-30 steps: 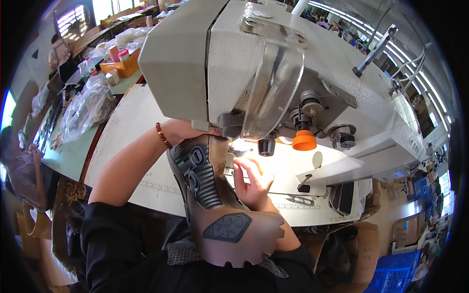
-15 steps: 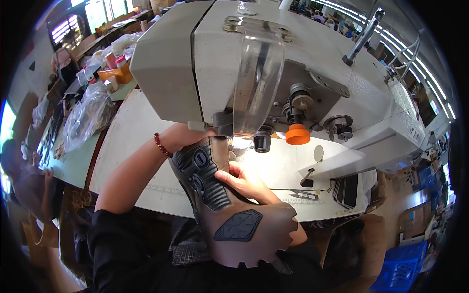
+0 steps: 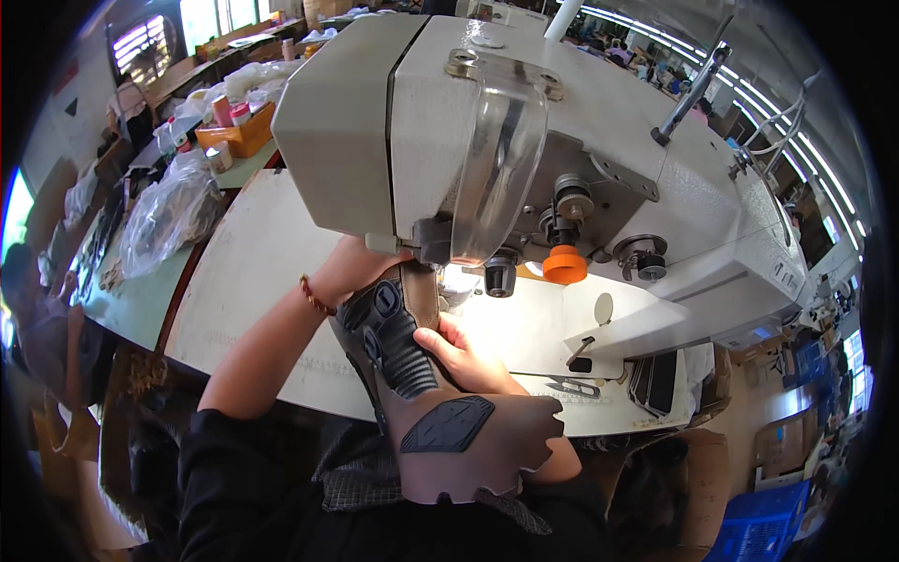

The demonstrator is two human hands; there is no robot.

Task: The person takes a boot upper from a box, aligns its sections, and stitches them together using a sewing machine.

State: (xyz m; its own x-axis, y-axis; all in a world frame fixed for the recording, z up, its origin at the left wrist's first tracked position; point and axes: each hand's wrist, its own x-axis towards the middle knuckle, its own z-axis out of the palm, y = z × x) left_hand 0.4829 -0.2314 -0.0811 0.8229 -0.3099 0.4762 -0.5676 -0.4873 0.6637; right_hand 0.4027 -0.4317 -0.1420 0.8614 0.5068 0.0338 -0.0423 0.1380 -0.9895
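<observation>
A brown boot upper (image 3: 459,478) with black ribbed panels and a notched lower edge hangs over the near table edge, its top end under the head of a white sewing machine (image 3: 346,131). My left hand (image 3: 359,270) is at the upper's top left edge, close below the machine head, its fingers mostly hidden behind the machine and the upper. My right hand (image 3: 468,354) grips the upper's right edge, thumb on the brown face and the other fingers behind it. Needle and presser foot are hidden by the machine head and its clear plastic guard (image 3: 501,169).
Thread snips (image 3: 571,386) and a stack of dark flat pieces (image 3: 653,384) lie on the white table at right. An orange knob (image 3: 565,265) sits under the machine arm. At left stand a plastic bag (image 3: 169,211) and an orange box (image 3: 234,139); a blue crate (image 3: 763,525) is lower right.
The view has shifted slightly, so the machine appears a little lower. The upper's notched lower end has swung slightly left and up; both hands keep their places on it.
</observation>
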